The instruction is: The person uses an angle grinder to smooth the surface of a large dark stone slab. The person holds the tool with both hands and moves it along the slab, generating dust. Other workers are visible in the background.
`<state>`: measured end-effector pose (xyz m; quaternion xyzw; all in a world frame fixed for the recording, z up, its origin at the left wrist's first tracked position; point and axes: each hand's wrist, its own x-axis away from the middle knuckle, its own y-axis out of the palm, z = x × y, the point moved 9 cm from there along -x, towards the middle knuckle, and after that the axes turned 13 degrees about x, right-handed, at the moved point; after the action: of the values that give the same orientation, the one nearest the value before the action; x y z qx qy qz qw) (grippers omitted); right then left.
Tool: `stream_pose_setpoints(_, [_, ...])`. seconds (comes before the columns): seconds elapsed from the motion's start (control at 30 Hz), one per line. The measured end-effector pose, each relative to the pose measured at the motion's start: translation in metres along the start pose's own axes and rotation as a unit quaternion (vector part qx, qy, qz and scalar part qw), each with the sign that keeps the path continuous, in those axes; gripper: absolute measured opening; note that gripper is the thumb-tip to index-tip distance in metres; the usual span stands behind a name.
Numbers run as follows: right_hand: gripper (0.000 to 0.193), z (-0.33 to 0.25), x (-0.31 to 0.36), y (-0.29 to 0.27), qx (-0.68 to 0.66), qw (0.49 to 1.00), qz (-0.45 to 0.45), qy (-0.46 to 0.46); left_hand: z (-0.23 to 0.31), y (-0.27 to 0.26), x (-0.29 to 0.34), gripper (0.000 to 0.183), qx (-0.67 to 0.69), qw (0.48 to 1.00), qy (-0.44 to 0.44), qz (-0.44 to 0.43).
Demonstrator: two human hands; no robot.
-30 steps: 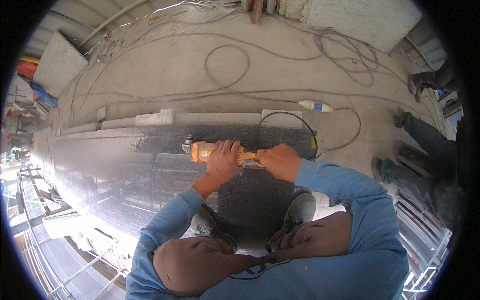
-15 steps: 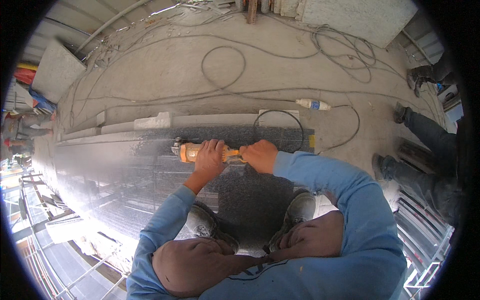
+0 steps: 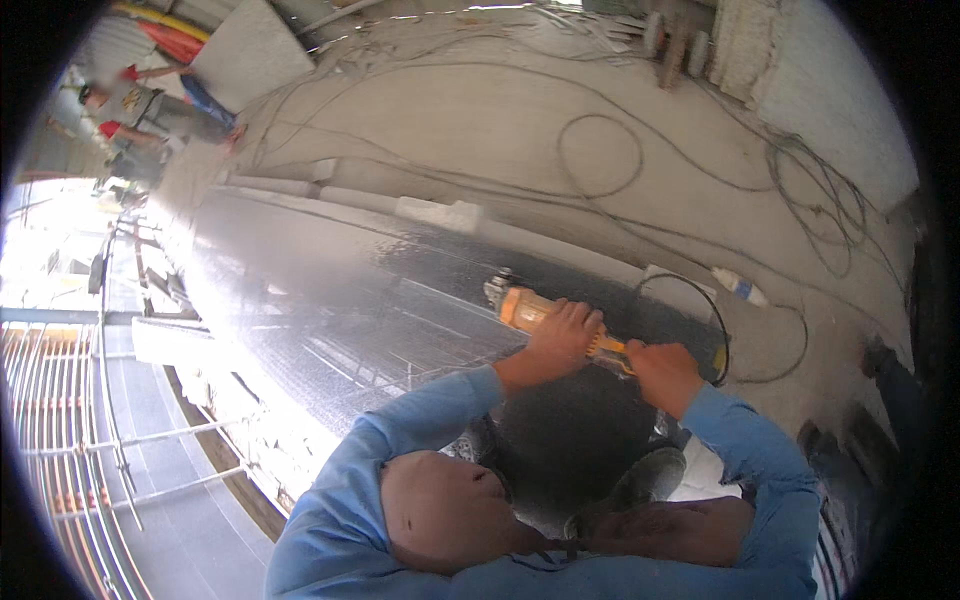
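Observation:
An orange angle grinder [image 3: 525,309] is held in both hands over a dark, dusty stone slab [image 3: 430,330]. My left hand [image 3: 568,335] wraps round its body, near the metal head. Behind it, my right hand [image 3: 664,372] grips the rear handle. The grinder's head points to the far left, close to the slab's surface; whether the disc touches the stone is too blurred to tell. A black power cord [image 3: 722,325] loops from the handle end. Pale dust hazes the slab's left part.
A white and blue cable connector [image 3: 740,287] lies beyond the slab, with coiled cables [image 3: 825,205] at the far right. Another person [image 3: 140,110] is at the far left, near a leaning panel [image 3: 250,55]. Metal railings [image 3: 130,440] run along the left. Dark-trousered legs [image 3: 850,450] are at the right.
The view has swung left, so slab, grinder and hands now appear further right and lower. Both hands keep their hold on the grinder. The person at far left shows more fully.

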<state>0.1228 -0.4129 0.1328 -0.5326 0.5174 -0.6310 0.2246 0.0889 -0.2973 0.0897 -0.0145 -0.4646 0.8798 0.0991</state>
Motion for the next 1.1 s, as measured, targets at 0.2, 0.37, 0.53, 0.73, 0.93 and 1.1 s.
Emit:
stream_pose_setpoints(0.2, [0.027, -0.003, -0.013, 0.015, 0.008, 1.000, 0.002, -0.014, -0.021, 0.020, 0.004, 0.079, -0.020, 1.000, 0.002, -0.001])
stream_pose_setpoints(0.37, [0.030, -0.002, -0.022, 0.025, 0.008, 1.000, -0.014, -0.014, -0.024, 0.016, 0.004, 0.075, -0.004, 1.000, 0.007, 0.024])
stream_pose_setpoints(0.53, [0.031, -0.002, -0.032, 0.029, 0.024, 0.999, 0.011, -0.019, -0.023, 0.004, 0.006, 0.052, -0.019, 0.998, 0.019, 0.055])
stream_pose_setpoints(0.73, [0.032, -0.004, -0.020, 0.023, 0.015, 0.999, 0.029, -0.016, -0.016, 0.008, 0.006, 0.054, -0.020, 0.999, 0.024, 0.031])
stream_pose_setpoints(0.93, [0.026, 0.002, 0.004, 0.013, 0.019, 0.999, 0.036, -0.026, 0.000, 0.016, 0.001, 0.071, 0.024, 0.999, 0.009, 0.042])
stream_pose_setpoints(1.1, [0.028, 0.005, 0.006, 0.011, 0.026, 0.999, 0.026, -0.009, 0.008, 0.006, 0.000, 0.074, 0.014, 0.999, 0.007, 0.029])
